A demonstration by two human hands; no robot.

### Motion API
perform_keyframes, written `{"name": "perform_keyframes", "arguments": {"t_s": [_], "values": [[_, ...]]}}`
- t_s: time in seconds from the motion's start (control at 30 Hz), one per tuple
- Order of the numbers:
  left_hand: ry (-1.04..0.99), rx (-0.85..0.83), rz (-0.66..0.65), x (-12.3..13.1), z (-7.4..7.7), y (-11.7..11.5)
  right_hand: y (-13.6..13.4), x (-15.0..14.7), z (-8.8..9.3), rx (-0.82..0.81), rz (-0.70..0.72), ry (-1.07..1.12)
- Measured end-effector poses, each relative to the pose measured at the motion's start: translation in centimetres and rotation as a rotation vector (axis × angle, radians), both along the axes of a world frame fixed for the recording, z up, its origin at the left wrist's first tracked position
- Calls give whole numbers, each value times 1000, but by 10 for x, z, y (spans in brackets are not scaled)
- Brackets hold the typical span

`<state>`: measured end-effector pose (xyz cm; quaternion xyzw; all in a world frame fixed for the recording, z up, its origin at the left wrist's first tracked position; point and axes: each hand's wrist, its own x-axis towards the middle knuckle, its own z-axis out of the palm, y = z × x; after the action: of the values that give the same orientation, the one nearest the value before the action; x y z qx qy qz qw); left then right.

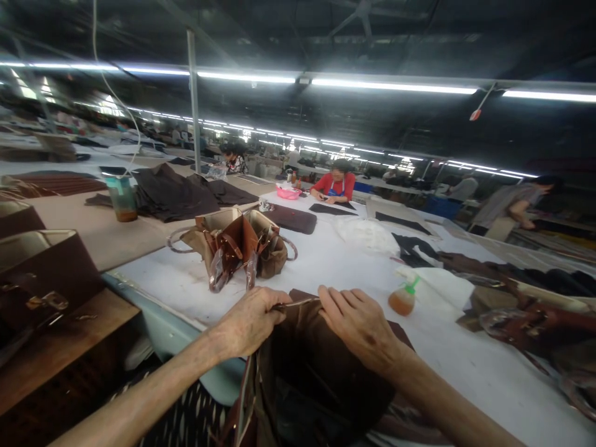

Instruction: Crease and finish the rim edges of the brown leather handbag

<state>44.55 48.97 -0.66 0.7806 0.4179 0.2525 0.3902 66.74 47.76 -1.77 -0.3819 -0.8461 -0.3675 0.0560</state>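
A dark brown handbag (326,354) stands open at the table's near edge, its inside facing me. My left hand (254,316) pinches the bag's top rim at the left corner, thumb and fingers closed on it. Farther right along the same rim, my right hand (358,323) grips with its fingers over the edge; its thumb is hidden. Just beyond the hands sits a brown and tan handbag (242,245) with its sides spread and plastic wrap on its handles. The lower part of the bag I hold runs out of view.
A squeeze bottle (403,299) with a green top stands to the right. More bags lie at the right edge, and a brown bag (51,267) rests on a box at left. A jar (121,197) and dark pieces (170,192) lie behind. A person in red (338,183) sits across the table.
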Motion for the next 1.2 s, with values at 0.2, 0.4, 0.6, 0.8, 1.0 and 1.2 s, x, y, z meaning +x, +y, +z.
{"name": "perform_keyframes", "arguments": {"t_s": [0.2,0.4,0.6,0.8,1.0,1.2], "values": [[-24,-25,-60,3,2,0,-3,-16,0,-175,-188,274],[-169,-321,-74,-3,-3,4,0,-13,5,-317,-74,266],[-133,-270,-59,0,-3,4,14,-9,-1,-304,-193,270],[-131,-269,-61,0,-4,6,19,-6,-8,-308,-191,284],[-168,-324,-32,-1,-5,7,21,-10,-4,-303,-201,275],[-239,-349,-57,-2,-9,8,18,-22,5,-255,-112,290]]}}
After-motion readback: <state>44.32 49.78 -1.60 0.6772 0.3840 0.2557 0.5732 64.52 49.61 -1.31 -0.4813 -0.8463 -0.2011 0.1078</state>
